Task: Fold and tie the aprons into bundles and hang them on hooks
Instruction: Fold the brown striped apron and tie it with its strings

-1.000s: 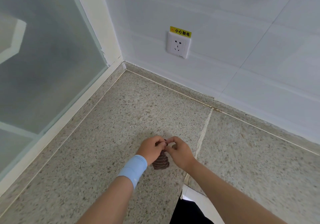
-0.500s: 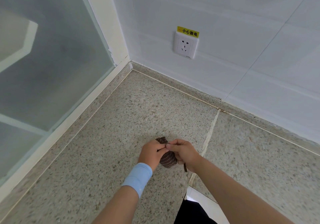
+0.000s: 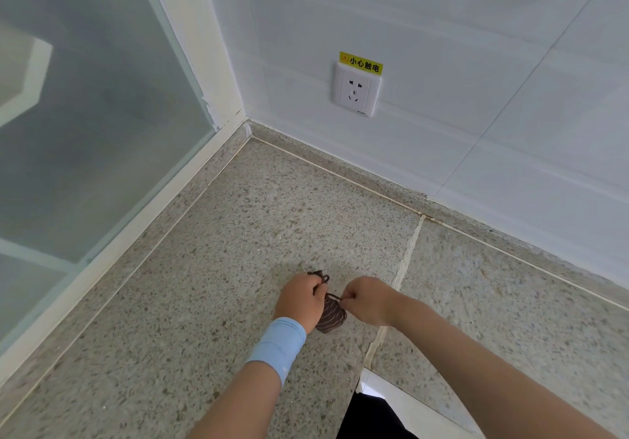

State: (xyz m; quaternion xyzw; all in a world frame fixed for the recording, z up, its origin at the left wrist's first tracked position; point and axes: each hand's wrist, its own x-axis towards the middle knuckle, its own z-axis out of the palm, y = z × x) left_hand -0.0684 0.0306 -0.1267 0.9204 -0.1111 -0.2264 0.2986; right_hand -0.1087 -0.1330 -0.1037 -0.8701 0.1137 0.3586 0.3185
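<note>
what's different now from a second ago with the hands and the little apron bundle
The hands have drawn apart: the left hand and right hand each pull a strap end sideways, tightening the knot on the striped apron bundle, which sits lower between them. The bundle stays on the speckled counter.

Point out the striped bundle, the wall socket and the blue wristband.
striped bundle (image 3: 332, 316): head view, on the striped cloth showing between the hands.
wall socket (image 3: 355, 90): head view, on the middle of its white faceplate.
blue wristband (image 3: 279, 345): head view, on its middle, at the left wrist.
</note>
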